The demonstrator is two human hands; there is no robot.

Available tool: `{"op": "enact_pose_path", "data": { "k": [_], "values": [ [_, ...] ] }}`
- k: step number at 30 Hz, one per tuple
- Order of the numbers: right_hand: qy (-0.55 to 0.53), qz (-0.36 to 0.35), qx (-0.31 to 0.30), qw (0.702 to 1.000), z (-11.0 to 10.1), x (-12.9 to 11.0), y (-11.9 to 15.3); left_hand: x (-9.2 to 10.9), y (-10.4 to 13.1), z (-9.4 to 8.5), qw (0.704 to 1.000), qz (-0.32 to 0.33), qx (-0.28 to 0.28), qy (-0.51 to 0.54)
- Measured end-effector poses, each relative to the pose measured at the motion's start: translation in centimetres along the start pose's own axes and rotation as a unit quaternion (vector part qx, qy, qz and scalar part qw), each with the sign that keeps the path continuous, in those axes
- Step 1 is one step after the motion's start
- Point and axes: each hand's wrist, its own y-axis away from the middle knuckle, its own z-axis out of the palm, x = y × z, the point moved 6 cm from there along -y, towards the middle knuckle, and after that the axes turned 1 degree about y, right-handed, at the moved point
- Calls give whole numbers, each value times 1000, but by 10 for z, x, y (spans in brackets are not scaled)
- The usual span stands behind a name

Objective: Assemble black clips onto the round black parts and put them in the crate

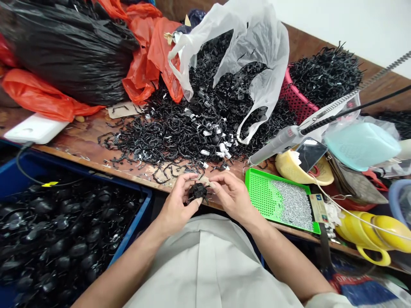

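My left hand (pixel 183 201) is closed around a small round black plastic part (pixel 198 191), holding it over the table's front edge. Thin dark strands or legs stick out from its sides. Close on the right, my right hand (pixel 231 192) has its thumb and forefinger pinched together beside the part. What lies between those fingertips is too small to make out. Just beyond both hands spreads a heap of thin, bent black plastic pieces (pixel 167 137), with white bits (pixel 222 149) scattered among them.
A green tray (pixel 261 192) of small silvery pieces sits right of my hands, below an electric screwdriver (pixel 276 143) hanging from a spring. At left is a blue bin (pixel 131 231) of black parts. A yellow flask (pixel 369 231), pink basket (pixel 297 96) and plastic bags (pixel 269 42) surround the heap.
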Motion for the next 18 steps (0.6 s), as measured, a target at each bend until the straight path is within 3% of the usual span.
{"op": "enact_pose_path", "data": {
  "k": [5, 8, 11, 13, 15, 18],
  "values": [
    [-24, -30, -35, 999, -4, -13, 10, 6, 3, 0, 993, 77, 8, -94],
    [3, -92, -35, 995, -4, -22, 8, 14, 6, 5, 984, 113, -16, -138],
    [26, -126, -42, 991, 0, -18, 3, 20, 6, 10, 980, 117, -34, -157],
    [28, -97, -52, 994, 1, -6, -2, 18, 3, 12, 985, 76, -37, -149],
    [55, -81, -76, 992, 1, 2, -6, 9, -2, 11, 992, -11, -34, -122],
    [136, -138, -176, 965, 3, -2, -7, -7, -2, 12, 985, -161, -53, -37]
  ]
}}
